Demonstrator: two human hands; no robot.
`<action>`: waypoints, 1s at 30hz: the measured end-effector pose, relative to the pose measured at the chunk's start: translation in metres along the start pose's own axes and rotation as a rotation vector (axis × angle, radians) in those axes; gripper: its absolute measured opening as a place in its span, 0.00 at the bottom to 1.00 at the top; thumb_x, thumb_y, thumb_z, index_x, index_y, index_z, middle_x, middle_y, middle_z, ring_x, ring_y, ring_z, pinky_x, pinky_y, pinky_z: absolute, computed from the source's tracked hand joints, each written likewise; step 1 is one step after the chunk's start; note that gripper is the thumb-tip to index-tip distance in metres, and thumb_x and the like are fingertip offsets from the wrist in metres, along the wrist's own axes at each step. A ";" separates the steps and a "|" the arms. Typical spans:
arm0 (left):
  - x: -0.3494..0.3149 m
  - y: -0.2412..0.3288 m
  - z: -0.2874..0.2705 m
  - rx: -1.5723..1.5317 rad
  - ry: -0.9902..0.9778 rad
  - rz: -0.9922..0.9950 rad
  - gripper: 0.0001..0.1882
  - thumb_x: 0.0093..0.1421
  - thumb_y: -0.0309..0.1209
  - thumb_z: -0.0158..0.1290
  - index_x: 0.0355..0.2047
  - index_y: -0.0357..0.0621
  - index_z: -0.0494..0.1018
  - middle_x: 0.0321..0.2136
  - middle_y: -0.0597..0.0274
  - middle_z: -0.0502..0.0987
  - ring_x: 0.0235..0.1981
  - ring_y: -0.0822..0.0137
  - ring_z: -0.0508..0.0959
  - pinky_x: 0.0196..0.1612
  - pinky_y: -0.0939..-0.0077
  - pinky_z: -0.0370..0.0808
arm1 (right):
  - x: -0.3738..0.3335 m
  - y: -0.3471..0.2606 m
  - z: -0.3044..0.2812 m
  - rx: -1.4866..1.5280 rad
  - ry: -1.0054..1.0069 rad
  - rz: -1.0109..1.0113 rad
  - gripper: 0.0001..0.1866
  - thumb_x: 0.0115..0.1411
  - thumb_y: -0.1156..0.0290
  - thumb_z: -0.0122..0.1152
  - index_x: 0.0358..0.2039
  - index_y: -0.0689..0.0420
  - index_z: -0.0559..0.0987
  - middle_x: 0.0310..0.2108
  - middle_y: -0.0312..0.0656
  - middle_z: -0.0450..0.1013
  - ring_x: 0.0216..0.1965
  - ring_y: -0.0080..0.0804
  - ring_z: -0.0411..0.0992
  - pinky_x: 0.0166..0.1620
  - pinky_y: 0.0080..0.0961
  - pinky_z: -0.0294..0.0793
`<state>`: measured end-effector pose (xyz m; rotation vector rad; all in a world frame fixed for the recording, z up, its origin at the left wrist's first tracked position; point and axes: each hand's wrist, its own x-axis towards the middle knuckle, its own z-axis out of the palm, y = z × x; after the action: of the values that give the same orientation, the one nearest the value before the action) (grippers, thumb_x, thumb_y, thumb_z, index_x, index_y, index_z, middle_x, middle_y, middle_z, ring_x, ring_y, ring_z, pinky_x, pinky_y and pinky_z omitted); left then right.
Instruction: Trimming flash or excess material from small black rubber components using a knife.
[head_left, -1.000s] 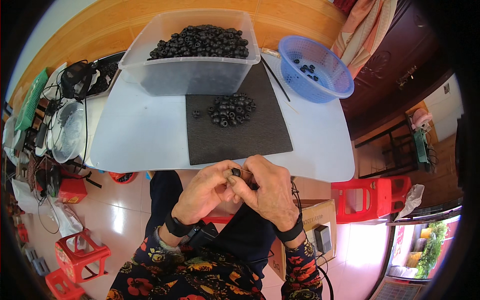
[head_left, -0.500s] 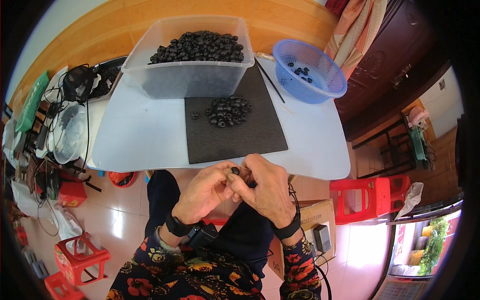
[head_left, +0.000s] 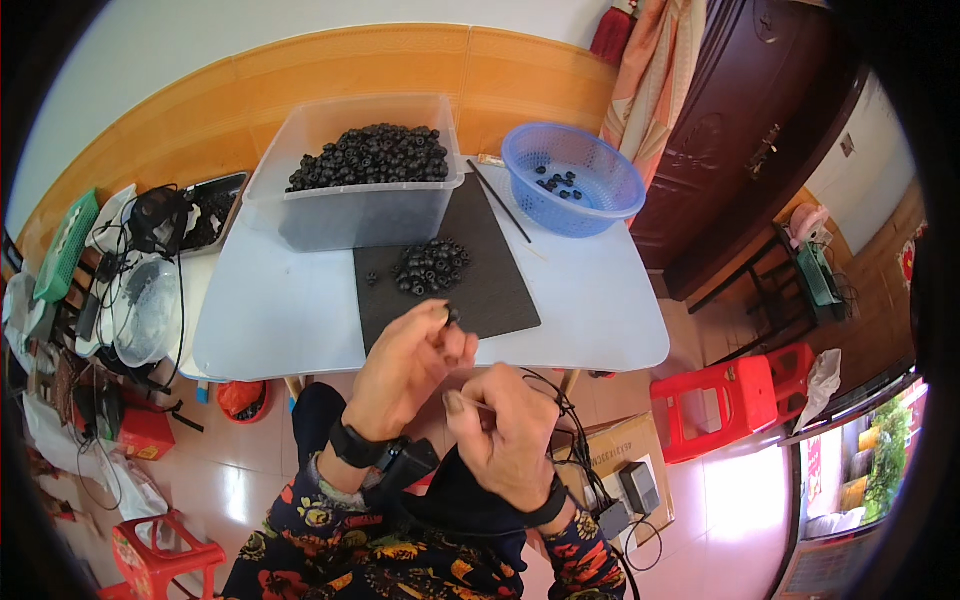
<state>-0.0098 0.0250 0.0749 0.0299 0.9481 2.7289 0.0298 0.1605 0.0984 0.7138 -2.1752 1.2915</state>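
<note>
Between my left hand's (head_left: pixel 402 362) thumb and fingers, a small black round piece (head_left: pixel 452 316) is pinched above the table's front edge. Lower and to the right, my right hand (head_left: pixel 505 435) is closed around a thin, pale, stick-like thing (head_left: pixel 482 404), mostly hidden by the fingers. The two hands are apart. Beyond them a pile of black round pieces with holes (head_left: pixel 430 267) lies on a dark mat (head_left: pixel 500 300), with one loose piece (head_left: pixel 371 279) to its left.
A clear plastic bin (head_left: pixel 350 222) full of the same pieces stands at the back of the white table (head_left: pixel 270 320). Right of it are a black rod (head_left: pixel 500 202) and a blue basket (head_left: pixel 600 212) with several pieces. A red stool (head_left: pixel 715 405) and a cardboard box (head_left: pixel 625 440) stand at right.
My hands have separated: the left moved up toward the mat with the black piece, the right moved down with the thin stick-like thing. The view has also shifted.
</note>
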 end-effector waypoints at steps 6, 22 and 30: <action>0.076 0.011 0.039 0.042 -0.176 0.037 0.10 0.63 0.32 0.45 0.26 0.43 0.70 0.22 0.62 0.73 0.34 0.63 0.75 0.40 0.70 0.71 | -0.007 0.002 0.002 0.367 0.322 -0.051 0.09 0.55 0.73 0.57 0.21 0.61 0.70 0.17 0.41 0.65 0.17 0.28 0.63 0.21 0.21 0.61; 0.279 -0.030 0.062 0.285 0.070 -0.014 0.08 0.60 0.28 0.45 0.33 0.35 0.66 0.34 0.44 0.76 0.37 0.55 0.75 0.41 0.65 0.73 | -0.020 0.023 -0.028 1.054 0.611 0.394 0.17 0.64 0.64 0.48 0.21 0.60 0.64 0.17 0.36 0.56 0.17 0.22 0.54 0.19 0.19 0.52; 0.238 -0.008 0.070 0.255 -0.021 -0.034 0.10 0.61 0.31 0.46 0.31 0.34 0.69 0.32 0.48 0.76 0.35 0.59 0.74 0.41 0.66 0.72 | -0.008 0.057 -0.027 1.038 0.610 0.524 0.16 0.65 0.65 0.44 0.22 0.58 0.61 0.18 0.35 0.55 0.17 0.20 0.52 0.19 0.18 0.50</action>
<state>-0.2319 0.1309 0.1100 0.0875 1.2713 2.5545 0.0020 0.2098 0.0689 0.0024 -1.1181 2.5323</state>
